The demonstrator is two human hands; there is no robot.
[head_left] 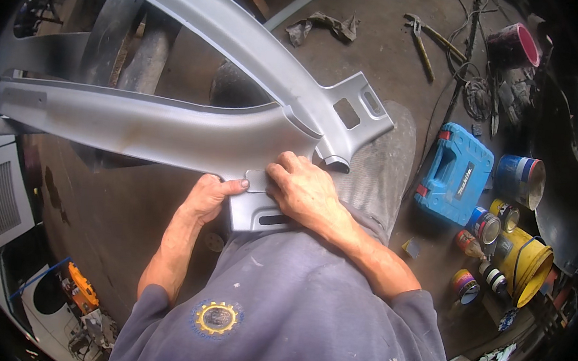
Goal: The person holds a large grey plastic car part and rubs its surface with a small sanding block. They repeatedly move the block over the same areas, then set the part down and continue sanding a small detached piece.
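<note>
A bare silver-grey curved metal panel (171,130) reaches from the left to my lap, ending in a wider part with a slot. My left hand (207,198) is closed on that end's edge, thumb on top and the other fingers partly hidden. My right hand (305,190) presses on the same end with bent fingers. Under its fingertips, beside my left thumb, shows a small grey flat piece (256,180); its kind is unclear. A second, similar curved panel (245,48) lies beyond, its end with a rectangular hole and a slot at my right leg.
To the right are a blue tool case (458,173), several cans, a yellow bucket (532,267) and a red-rimmed container (515,46). Pliers (422,45), cables and a crumpled cloth (323,28) lie on the floor ahead. A white vented part (2,188) stands at left.
</note>
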